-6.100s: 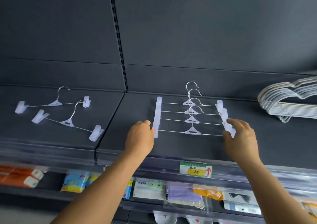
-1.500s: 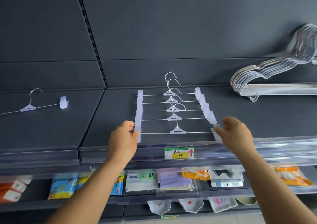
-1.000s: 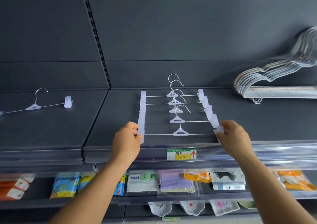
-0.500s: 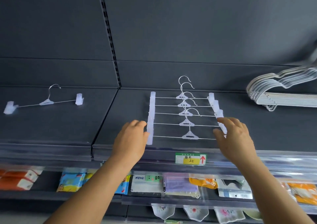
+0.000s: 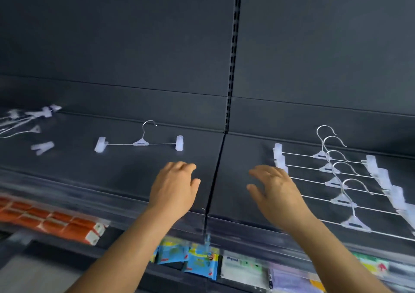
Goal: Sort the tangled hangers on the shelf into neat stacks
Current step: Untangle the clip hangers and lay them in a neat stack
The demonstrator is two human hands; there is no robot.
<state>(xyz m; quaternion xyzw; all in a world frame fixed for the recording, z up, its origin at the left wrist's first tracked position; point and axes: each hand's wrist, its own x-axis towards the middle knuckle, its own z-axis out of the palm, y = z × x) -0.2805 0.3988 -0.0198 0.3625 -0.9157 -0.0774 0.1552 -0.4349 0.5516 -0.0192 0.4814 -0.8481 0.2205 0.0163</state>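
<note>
A single clear clip hanger [image 5: 140, 143] with a metal hook lies flat on the left section of the dark shelf [image 5: 125, 171]. On the right section, several matching clip hangers [image 5: 336, 180] lie in a neat overlapping row. A tangled bunch of clip hangers [image 5: 24, 122] sits at the far left, blurred. My left hand [image 5: 174, 187] hovers over the shelf just in front of the single hanger, fingers apart, holding nothing. My right hand [image 5: 274, 191] is spread open at the left end of the row, empty, covering some of its left clips.
A vertical slotted upright [image 5: 233, 52] and a seam [image 5: 215, 176] split the shelf into two sections. A clear plastic lip [image 5: 67, 194] runs along the shelf's front edge. Orange packets [image 5: 51, 221] and blue packets [image 5: 197, 263] hang on the level below.
Both hands have let go of the row of hangers and shifted left towards the single hanger. The view has swung left, bringing the tangled bunch into sight.
</note>
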